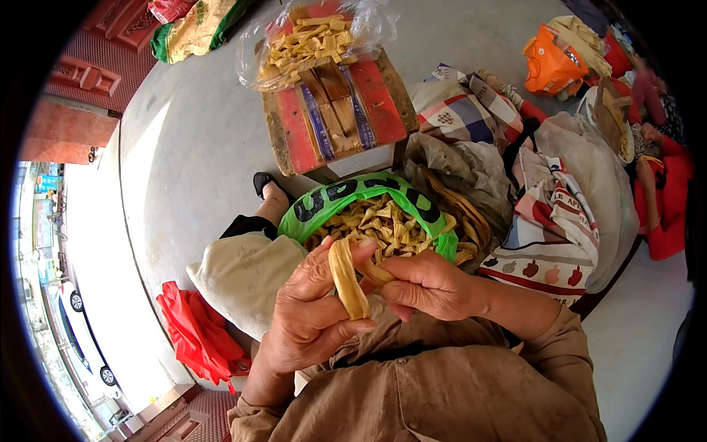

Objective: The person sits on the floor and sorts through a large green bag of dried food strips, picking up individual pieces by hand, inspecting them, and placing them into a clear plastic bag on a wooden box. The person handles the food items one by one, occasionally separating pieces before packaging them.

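In front of my chest, my left hand [308,306] grips a flat, yellow-tan fibrous strip [345,278], bent into a loop between its thumb and fingers. My right hand [431,283] pinches the strip's other part, close to the left fingertips. Just beyond both hands, a bright green plastic bag [313,210] with black lettering lies rolled open. It is filled with short folded yellow-tan pieces [394,221]. Longer strips [468,210] of similar colour lie along its right side, by a greyish plastic sheet.
A red-topped wooden stool [278,132] stands ahead, bearing a wooden block [333,103] and a clear bag of cut yellow pieces [313,40]. Patterned cloth [552,243] lies at right. Another person in red [666,199] sits far right, near an orange bag [552,62]. A red bag [195,331] lies at left.
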Demonstrator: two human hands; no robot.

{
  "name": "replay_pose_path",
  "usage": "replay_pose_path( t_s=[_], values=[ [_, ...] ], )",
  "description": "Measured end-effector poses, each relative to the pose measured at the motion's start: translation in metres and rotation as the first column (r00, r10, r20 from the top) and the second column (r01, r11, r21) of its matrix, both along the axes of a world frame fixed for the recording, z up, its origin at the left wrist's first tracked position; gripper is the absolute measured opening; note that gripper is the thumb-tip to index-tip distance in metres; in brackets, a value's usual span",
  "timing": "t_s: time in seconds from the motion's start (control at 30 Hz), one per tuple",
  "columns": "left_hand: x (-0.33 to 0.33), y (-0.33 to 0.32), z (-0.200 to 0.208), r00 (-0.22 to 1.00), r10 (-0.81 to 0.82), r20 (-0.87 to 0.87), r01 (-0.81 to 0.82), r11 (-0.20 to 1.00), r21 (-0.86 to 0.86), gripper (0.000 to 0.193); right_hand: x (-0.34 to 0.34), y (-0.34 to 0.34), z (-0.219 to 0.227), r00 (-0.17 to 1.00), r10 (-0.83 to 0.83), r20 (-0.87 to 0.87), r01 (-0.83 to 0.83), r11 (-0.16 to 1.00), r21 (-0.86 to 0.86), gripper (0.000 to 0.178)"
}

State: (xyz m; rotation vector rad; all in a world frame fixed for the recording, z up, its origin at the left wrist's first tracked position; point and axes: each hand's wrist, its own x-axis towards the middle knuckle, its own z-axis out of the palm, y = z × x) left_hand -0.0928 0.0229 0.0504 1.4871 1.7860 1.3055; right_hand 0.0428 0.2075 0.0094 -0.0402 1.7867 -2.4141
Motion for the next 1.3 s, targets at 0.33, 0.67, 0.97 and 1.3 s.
replay_pose_path(
  t_s=[0.33, 0.67, 0.97, 1.3],
  values=[
    [0.027, 0.009, -0.015, 0.675, -0.016, -0.737, -0.042, 0.997, -0.059, 0.021, 0.005, 0.007, 0.001, 0.916, 0.031, 0.400, 0.102, 0.946, -0.307, 0.021],
    [0.038, 0.012, -0.035, 0.419, 0.455, -0.786, -0.325, 0.883, 0.338, 0.013, 0.000, 0.004, 0.001, 0.926, -0.061, 0.374, 0.301, 0.716, -0.629, 0.005],
    [0.022, 0.011, -0.034, 0.531, 0.396, -0.749, -0.417, 0.892, 0.176, 0.019, 0.002, 0.003, -0.030, 0.886, 0.063, 0.459, 0.235, 0.792, -0.563, 0.019],
    [0.032, 0.003, -0.054, 0.688, 0.276, -0.671, -0.287, 0.953, 0.098, 0.023, -0.007, 0.001, -0.030, 0.884, -0.127, 0.450, 0.327, 0.855, -0.402, 0.026]
  ],
)
